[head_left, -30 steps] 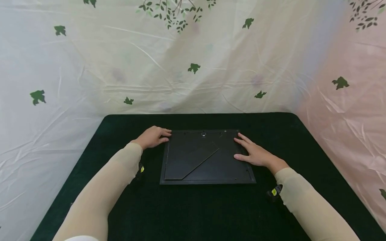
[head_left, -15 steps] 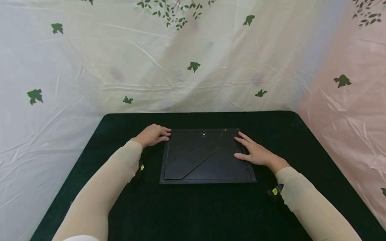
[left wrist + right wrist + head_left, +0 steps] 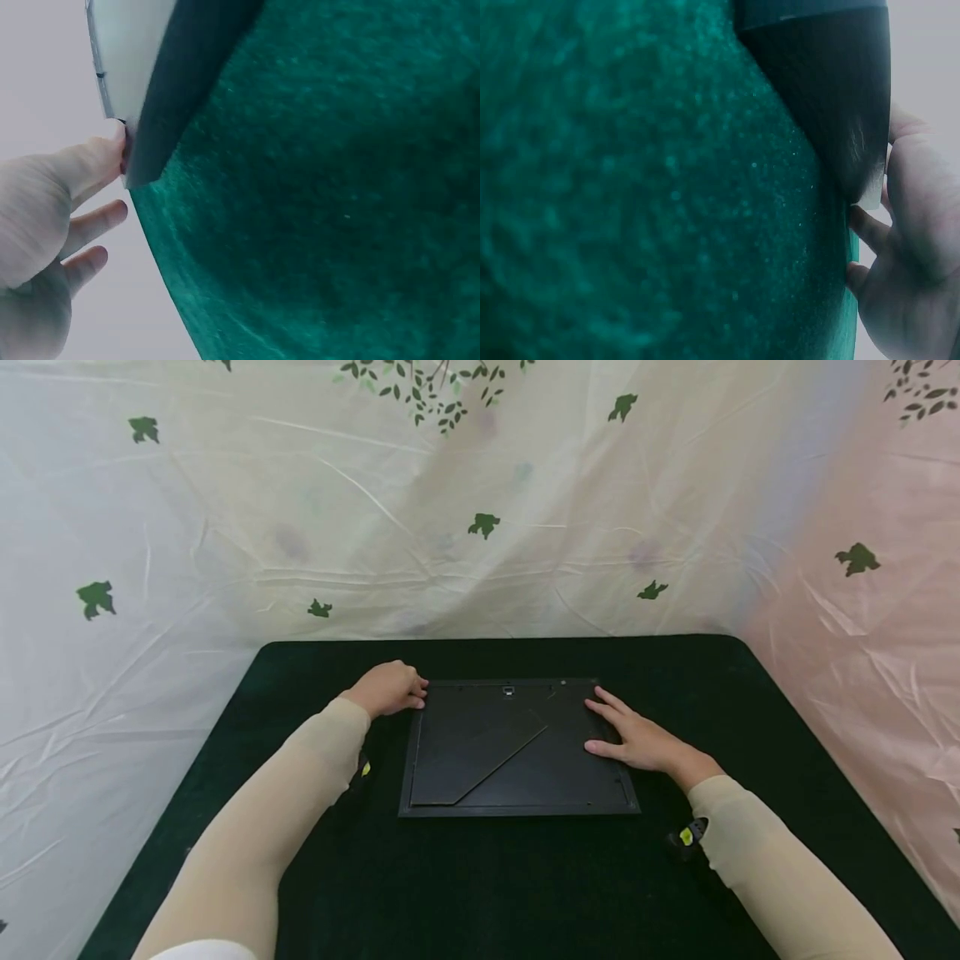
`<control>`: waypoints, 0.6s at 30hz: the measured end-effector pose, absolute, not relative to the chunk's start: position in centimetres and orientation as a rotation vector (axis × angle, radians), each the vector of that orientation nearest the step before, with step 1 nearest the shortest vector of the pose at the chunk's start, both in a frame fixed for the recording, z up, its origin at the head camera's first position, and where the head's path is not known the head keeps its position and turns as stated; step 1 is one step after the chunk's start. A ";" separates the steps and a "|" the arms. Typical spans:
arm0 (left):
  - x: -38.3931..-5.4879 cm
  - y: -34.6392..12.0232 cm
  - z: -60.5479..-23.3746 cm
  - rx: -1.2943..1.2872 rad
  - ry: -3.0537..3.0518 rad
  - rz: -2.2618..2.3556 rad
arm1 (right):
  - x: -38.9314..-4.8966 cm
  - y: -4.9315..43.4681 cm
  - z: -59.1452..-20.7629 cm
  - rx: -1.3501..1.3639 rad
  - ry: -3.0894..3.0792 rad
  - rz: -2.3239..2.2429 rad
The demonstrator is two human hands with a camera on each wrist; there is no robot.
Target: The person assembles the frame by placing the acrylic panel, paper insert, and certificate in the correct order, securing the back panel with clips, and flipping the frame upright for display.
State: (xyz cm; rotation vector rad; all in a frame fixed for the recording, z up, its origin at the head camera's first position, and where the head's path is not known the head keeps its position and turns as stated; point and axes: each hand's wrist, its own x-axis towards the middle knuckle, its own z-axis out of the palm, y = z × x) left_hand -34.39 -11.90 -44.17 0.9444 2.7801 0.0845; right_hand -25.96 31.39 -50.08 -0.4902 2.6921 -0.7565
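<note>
A black picture frame [image 3: 480,760] lies face down on the dark green table, its backing board and folded easel leg [image 3: 450,777] facing up. At its far left corner my left hand [image 3: 390,687] bends its fingers, and the thumb and a finger pinch the edge. The left wrist view shows that thumb [image 3: 112,139] at the frame's corner [image 3: 146,169], with two other fingers lower and apart from it. My right hand [image 3: 637,739] rests spread over the far right part of the frame, fingers straight. In the right wrist view, part of that hand [image 3: 926,225] is hidden behind the frame's side [image 3: 832,82].
The green cloth-covered table [image 3: 480,893] has rounded far corners. Behind and beside it hangs a pale curtain [image 3: 390,527] with green leaf and bird prints. A small metal hanger [image 3: 508,692] sits near the frame's far edge. Dark wrist devices [image 3: 688,837] show under both sleeves.
My left hand has lifted its knuckles and bent its fingers more at the frame's far left corner. My right hand and the frame stay in place; the head view has shifted slightly.
</note>
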 end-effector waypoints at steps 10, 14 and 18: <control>-34.2 -10.6 -43.5 0.914 2.813 -0.144 | -25.9 31.4 -50.0 -0.490 2.700 -0.745; -34.1 -10.4 -43.4 0.900 2.817 -0.189 | -25.8 31.4 -50.0 -0.495 2.704 -0.743; -34.3 -10.9 -43.7 0.876 2.815 -0.098 | -25.7 31.2 -49.9 -0.495 2.705 -0.747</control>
